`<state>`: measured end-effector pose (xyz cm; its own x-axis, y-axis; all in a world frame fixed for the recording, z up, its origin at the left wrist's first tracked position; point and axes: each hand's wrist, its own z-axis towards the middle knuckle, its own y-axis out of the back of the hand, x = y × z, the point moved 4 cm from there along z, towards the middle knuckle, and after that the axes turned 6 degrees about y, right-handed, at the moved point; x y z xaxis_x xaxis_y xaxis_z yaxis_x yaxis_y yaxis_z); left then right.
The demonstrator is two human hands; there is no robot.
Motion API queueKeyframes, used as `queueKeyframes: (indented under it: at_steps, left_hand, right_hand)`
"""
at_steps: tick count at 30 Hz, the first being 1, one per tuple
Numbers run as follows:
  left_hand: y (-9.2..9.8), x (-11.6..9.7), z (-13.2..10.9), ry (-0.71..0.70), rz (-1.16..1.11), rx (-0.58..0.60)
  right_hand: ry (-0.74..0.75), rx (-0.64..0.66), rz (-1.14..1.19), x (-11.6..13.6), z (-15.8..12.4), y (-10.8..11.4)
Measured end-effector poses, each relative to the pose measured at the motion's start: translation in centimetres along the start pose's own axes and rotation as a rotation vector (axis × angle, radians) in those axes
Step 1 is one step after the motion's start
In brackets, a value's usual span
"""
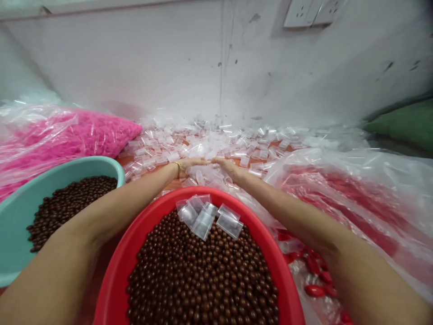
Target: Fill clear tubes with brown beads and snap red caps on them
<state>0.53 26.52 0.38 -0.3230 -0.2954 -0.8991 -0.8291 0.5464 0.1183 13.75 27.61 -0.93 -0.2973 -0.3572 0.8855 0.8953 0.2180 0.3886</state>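
Note:
Beyond the rim of a red basin point(117, 266), my left hand point(193, 163) and my right hand point(226, 168) reach out over a pile of small clear plastic sleeves point(209, 149). Their fingertips meet or nearly meet, with the fingers stretched out. Several sleeves lie in front of the palms, between the hands and the basin. Dark brown glossy balls point(203, 280) fill the basin. On top of them, near the far rim, rest several clear sleeves point(204, 221). My left wrist wears a gold-coloured bracelet point(177, 169).
At left, a teal basin point(115, 169) holds more brown balls point(74, 203), with a bag of pink pieces point(91, 133) behind. Clear plastic bags with red contents point(355, 198) and loose red pieces point(315, 290) lie right. A white wall point(169, 67) with sockets point(301, 12) stands behind.

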Motion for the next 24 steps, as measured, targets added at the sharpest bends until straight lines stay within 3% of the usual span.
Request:
queueKeyframes:
  at_steps: [3, 6, 8, 10, 14, 17, 20, 22, 24]
  left_hand:
    - [-0.1, -2.0, -2.9, -0.158, 0.064, -0.128]
    - [-1.0, -2.8, -7.3, -0.376, 0.284, -0.306]
    - [-2.0, -1.8, -10.4, -0.408, 0.474, -0.405]
    - [-3.0, -0.1, -13.2, -0.394, 0.642, -0.467]
    - [-4.6, 3.9, -17.6, -0.342, 0.893, -0.428]
    - [-5.1, 5.8, -19.8, -0.256, 0.974, -0.356]
    - [-5.4, 6.1, -21.6, -0.247, 0.984, -0.369]
    - [-5.8, 5.6, -23.0, -0.346, 0.971, -0.437]
    - [-6.5, 5.3, -24.9, -0.467, 0.965, -0.51]
  right_hand:
    - [-0.017, -0.039, 0.073, 2.4, -0.8, 0.5]
    - [0.125, -0.138, 0.006, 5.7, -3.0, 0.7]
    - [0.278, -0.143, -0.158, 7.9, -5.0, 0.3]
    - [0.411, -0.061, -0.347, 9.6, -7.0, -0.7]
    - [0.551, 0.196, -0.585, 10.8, -10.1, -3.9]
    - [0.542, 0.373, -0.601, 11.4, -11.9, -6.5]
    - [0.454, 0.44, -0.509, 13.1, -13.4, -7.6]
    - [0.408, 0.369, -0.393, 14.6, -14.3, -6.4]
    - [0.352, 0.214, -0.305, 15.6, -15.7, -3.3]
